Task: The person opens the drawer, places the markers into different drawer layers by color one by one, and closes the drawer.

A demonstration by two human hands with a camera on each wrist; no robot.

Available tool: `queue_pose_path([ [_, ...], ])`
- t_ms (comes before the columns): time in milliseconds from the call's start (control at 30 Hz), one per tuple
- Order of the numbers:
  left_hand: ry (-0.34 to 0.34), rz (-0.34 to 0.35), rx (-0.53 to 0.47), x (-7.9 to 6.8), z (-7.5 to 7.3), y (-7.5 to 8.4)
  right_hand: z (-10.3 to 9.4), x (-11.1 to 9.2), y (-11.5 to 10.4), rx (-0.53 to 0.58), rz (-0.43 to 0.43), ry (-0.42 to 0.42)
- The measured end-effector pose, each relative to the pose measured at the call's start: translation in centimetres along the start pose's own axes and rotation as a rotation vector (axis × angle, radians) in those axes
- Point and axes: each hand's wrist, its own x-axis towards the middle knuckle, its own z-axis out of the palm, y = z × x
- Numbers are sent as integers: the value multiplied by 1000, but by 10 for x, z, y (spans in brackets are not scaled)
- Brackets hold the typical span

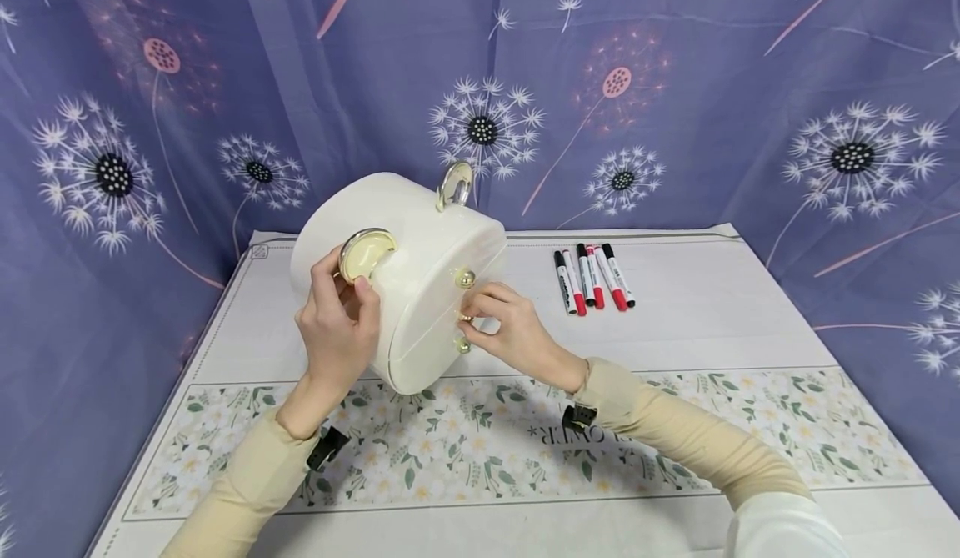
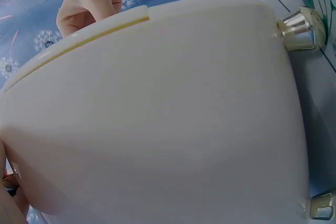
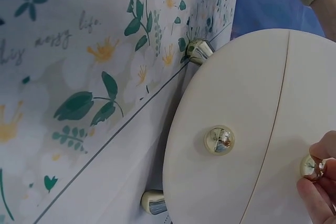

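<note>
A white oval storage box with gold fittings is tilted above the table in the head view. My left hand grips a round gold-rimmed fitting on its side, thumb against the lower edge. Between thumb and fingers of my right hand is a small gold knob on the flat front. Another knob sits across the seam from it in the right wrist view. A gold ring handle stands up from the box's far side. Gold feet stick out of its bottom.
Several black and red markers lie grouped on the white table right of the box. A floral printed band runs across the near part of the tabletop. Behind hangs a purple dandelion-patterned curtain.
</note>
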Motion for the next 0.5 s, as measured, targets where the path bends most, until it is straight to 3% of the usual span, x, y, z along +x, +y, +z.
queue_pose_path([
  [500,4,17,16,0,0,-2,-1,-3,1,-23,2,8],
])
